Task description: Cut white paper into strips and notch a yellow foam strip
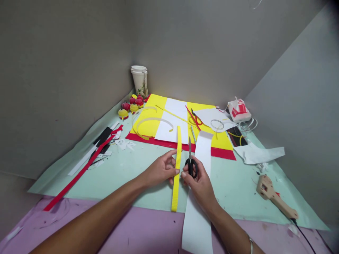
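Observation:
A ridged yellow strip (176, 187) stands lengthwise in the middle of the view, pinched between the thumb and fingers of my left hand (162, 168). Just right of it, my right hand (198, 178) holds small black-handled scissors (190, 155), with the blades pointing away from me and looking closed. The scissors and the yellow strip are apart. A long white paper strip (197, 222) runs under my right hand and hangs towards me over the table's near edge. Its far end curls up near the coloured sheets.
Yellow, white and red sheets (148, 123) lie ahead with curled strips on them. A red strip (79, 173) and scraps are at left. Small red and yellow balls (123, 113) and a white cup (139, 79) stand behind. A glue gun (277, 197) with a cord lies right.

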`<state>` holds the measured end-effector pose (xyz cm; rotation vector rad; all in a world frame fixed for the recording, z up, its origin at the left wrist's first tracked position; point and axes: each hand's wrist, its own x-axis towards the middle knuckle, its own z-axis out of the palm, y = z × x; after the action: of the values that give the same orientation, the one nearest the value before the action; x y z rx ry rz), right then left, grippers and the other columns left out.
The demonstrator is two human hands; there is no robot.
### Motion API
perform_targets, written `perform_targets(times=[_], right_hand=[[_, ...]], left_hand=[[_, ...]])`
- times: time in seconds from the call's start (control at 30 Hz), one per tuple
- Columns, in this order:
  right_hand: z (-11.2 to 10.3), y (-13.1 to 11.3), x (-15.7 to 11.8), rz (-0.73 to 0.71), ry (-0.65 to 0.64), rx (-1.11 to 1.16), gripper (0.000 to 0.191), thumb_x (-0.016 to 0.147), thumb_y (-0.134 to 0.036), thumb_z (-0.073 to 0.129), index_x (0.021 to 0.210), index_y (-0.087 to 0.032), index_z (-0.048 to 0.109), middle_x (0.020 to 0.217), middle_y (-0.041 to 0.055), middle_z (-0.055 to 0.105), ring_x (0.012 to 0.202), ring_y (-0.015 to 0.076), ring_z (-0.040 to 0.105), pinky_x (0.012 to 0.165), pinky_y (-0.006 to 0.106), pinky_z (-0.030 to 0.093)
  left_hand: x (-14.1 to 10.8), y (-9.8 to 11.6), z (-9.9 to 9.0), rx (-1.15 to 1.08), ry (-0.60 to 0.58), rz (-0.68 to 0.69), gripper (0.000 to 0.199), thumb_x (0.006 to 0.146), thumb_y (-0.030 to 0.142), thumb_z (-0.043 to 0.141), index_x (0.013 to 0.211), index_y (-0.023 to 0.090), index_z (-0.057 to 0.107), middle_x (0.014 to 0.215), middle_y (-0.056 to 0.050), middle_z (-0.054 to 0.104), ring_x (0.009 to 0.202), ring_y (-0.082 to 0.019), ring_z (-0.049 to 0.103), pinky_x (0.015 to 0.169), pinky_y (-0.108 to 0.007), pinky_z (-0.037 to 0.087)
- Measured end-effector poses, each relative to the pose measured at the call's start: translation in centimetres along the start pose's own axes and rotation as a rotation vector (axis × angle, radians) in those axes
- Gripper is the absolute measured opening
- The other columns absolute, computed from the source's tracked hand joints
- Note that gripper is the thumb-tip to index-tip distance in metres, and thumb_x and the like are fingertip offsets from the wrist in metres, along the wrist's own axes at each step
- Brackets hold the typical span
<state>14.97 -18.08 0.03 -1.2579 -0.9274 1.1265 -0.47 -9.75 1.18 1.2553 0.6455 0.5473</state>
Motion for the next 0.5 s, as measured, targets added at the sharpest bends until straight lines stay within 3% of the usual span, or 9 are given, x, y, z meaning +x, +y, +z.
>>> perform_targets(times=[0.23,0.4,0.5], right_hand=[[0.05,-0.15,0.13,0.000,-0.011,-0.014,0.053,0.082,-0.026,0.068,0.130,-0.028,0.045,0.088,-0.0007,0.057,0.066,0.0135,0.053,0.057,0.026,0.049],[0.13,-0.08,0.02,0.003,-0.016,-0.032,0.053,0.083,-0.028,0.066,0.131,-0.027,0.044,0.088,-0.0001,0.058,0.066,0.0140,0.054,0.058,0.027,0.049],[0.15,-0.25,-0.13,-0.010,-0.009,-0.049,0.052,0.083,-0.029,0.065,0.130,-0.027,0.044,0.089,0.0005,0.059,0.069,0.0149,0.055,0.060,0.028,0.049]], left_hand=[[-0.41,0.00,0.21,-0.036,-0.140,-0.049,0.084,0.079,0.026,0.070,0.147,0.028,0.021,0.094,-0.004,0.059,0.063,-0.012,0.064,0.052,-0.023,0.055],[-0.40,-0.35,0.02,-0.055,-0.217,-0.088,0.076,0.080,0.027,0.069,0.143,0.028,0.027,0.098,-0.005,0.061,0.058,-0.010,0.063,0.051,-0.024,0.054],[-0.37,-0.17,0.17,-0.062,-0.217,-0.136,0.070,0.079,0.028,0.070,0.139,0.023,0.033,0.087,-0.002,0.061,0.056,-0.011,0.063,0.051,-0.024,0.055]])
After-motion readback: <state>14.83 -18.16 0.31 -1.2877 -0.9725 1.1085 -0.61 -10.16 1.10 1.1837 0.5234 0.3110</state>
